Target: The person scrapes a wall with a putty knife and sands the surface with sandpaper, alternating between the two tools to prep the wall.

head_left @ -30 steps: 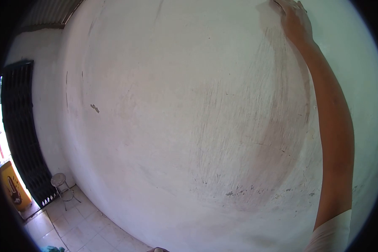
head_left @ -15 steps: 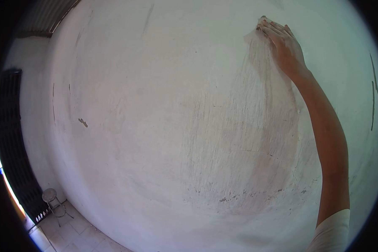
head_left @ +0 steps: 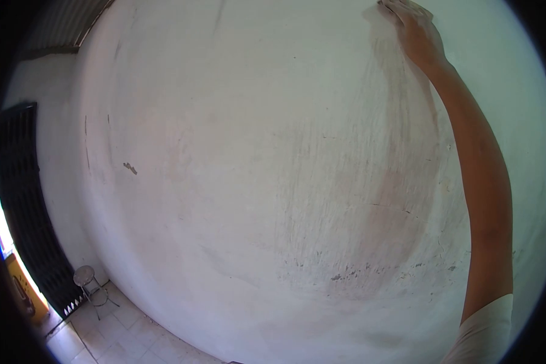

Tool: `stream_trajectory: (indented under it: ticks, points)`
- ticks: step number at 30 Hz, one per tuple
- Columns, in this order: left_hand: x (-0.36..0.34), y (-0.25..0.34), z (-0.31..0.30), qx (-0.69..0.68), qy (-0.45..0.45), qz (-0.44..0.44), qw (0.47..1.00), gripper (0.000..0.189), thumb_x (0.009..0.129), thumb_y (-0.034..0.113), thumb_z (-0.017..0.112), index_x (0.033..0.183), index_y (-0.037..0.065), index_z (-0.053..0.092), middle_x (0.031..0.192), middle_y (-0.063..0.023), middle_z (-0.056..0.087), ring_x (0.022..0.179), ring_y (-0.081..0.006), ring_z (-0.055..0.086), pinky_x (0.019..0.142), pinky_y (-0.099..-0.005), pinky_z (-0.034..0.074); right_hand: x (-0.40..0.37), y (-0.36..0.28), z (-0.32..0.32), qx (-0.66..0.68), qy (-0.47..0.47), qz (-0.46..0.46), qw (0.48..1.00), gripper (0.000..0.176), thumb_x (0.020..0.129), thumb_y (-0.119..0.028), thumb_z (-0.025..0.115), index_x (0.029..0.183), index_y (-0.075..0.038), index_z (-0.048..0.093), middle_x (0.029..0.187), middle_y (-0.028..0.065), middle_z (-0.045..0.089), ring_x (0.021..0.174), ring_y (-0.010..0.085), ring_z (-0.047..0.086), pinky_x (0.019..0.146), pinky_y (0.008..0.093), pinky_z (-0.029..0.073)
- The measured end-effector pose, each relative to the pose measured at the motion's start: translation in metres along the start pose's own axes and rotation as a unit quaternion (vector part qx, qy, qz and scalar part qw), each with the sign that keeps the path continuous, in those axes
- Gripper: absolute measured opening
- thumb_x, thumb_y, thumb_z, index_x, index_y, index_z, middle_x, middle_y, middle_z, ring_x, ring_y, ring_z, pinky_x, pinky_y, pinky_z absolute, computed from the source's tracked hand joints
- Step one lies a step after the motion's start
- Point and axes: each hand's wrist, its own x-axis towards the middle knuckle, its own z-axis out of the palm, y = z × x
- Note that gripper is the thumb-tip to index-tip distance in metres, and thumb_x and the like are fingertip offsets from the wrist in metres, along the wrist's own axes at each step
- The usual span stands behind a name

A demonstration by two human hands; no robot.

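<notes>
Pale wall [head_left: 224, 182] with brownish streaks right of centre and flaking patches below them. The person's right hand [head_left: 415, 33], upper right of the frame, is closed over a thin piece [head_left: 381, 3], mostly hidden, at the wall; flat, even pressure should limit gouging. Left hand: out of view. Lower left: round stool [head_left: 84, 276], dark gate [head_left: 25, 188], tiled floor [head_left: 127, 330].

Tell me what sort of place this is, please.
Probably a simple room or shopfront opening onto the outside: a dark folding metal gate stands beside a bright gap, the floor is tiled, and a round metal stool sits near the corner. Its exact use I cannot tell.
</notes>
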Motion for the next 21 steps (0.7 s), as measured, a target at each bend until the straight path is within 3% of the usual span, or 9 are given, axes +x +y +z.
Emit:
stream_trajectory:
  ticks: [3,9,15,18,21]
  points:
    - [-0.002,-0.004,-0.003,-0.005,0.010,0.004,1.000,0.019,0.080,0.004,0.076,0.096,0.002,0.066,0.062,0.0037,0.053,0.050,-0.0051,0.046,0.043,-0.0225,0.035,-0.010,-0.022,-0.018,-0.039,-0.040,0.019,0.998,0.035,0.098,-0.010,0.047,0.130,-0.015,0.059,0.139,0.0005,0.055,0.132,0.0202,0.047,0.113,0.0374,0.037]
    - [-0.003,0.001,-0.002,-0.026,0.001,-0.010,1.000,0.020,0.080,0.003,0.076,0.097,0.002,0.066,0.063,0.0031,0.054,0.052,-0.0054,0.047,0.045,-0.0224,0.036,-0.044,-0.019,-0.038,-0.064,-0.053,-0.052,0.995,0.038,0.094,-0.006,0.050,0.130,-0.015,0.059,0.138,0.0002,0.056,0.132,0.0220,0.047,0.112,0.0365,0.039]
    - [0.001,0.011,0.007,0.000,-0.001,-0.005,1.000,0.020,0.081,0.005,0.076,0.097,0.002,0.065,0.063,0.0033,0.054,0.051,-0.0053,0.047,0.044,-0.0224,0.036,-0.042,-0.002,-0.037,-0.043,-0.055,-0.038,0.997,0.038,0.094,-0.005,0.050,0.130,-0.015,0.059,0.139,0.0009,0.055,0.132,0.0224,0.047,0.113,0.0351,0.037]
    - [0.004,0.007,0.010,-0.011,-0.009,-0.017,1.000,0.020,0.081,0.006,0.076,0.097,0.002,0.065,0.062,0.0036,0.054,0.051,-0.0050,0.047,0.044,-0.0223,0.036,-0.037,0.014,-0.020,-0.053,-0.035,-0.033,0.997,0.040,0.094,-0.008,0.054,0.132,-0.017,0.059,0.141,0.0010,0.054,0.135,0.0226,0.045,0.115,0.0393,0.034]
    - [0.006,0.011,0.013,-0.012,-0.014,-0.035,0.999,0.020,0.081,0.006,0.076,0.097,0.002,0.065,0.062,0.0041,0.053,0.050,-0.0046,0.046,0.044,-0.0220,0.036,-0.028,0.029,-0.008,-0.030,-0.115,0.104,0.987,0.034,0.098,-0.016,0.050,0.131,-0.012,0.060,0.138,0.0060,0.057,0.130,0.0274,0.050,0.113,0.0388,0.035]
